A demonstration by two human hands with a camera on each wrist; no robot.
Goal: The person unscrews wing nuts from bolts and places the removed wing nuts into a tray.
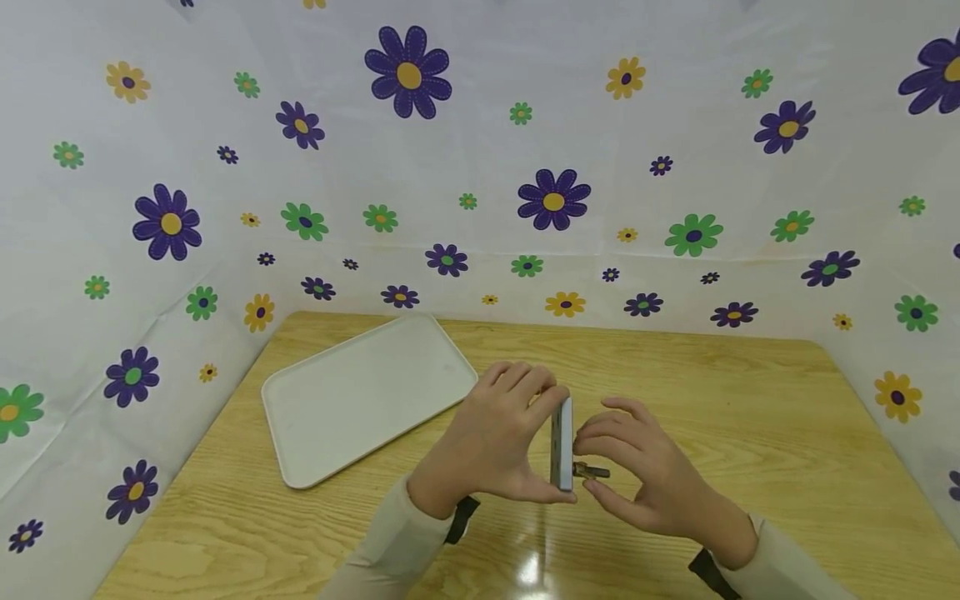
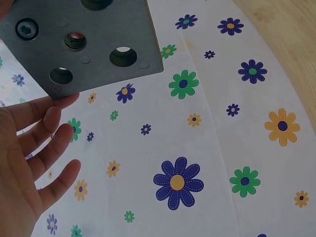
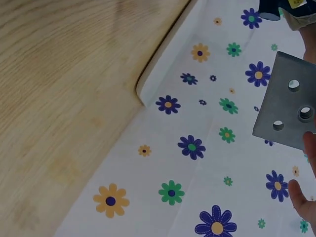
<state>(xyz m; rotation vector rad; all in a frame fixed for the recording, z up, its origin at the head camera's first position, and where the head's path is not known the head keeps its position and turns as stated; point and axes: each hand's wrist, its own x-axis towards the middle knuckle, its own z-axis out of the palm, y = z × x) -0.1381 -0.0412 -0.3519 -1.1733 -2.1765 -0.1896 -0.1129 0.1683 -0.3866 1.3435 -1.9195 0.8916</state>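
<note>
My left hand holds a flat grey metal plate upright on edge, fingers over its top and thumb under its bottom edge. Several round holes run through the plate; a socket-head screw sits in one, and another shows inner threads. A small brass-coloured fitting with a dark grey end sticks out from the plate's right face. Around it is my right hand, fingertips near the plate, thumb just below the fitting. In the right wrist view the right thumb stands apart from the finger above it.
A white rectangular tray lies at the left of the wooden table. Behind and beside the table hangs a white sheet printed with flowers. A dark strap shows at the left wrist.
</note>
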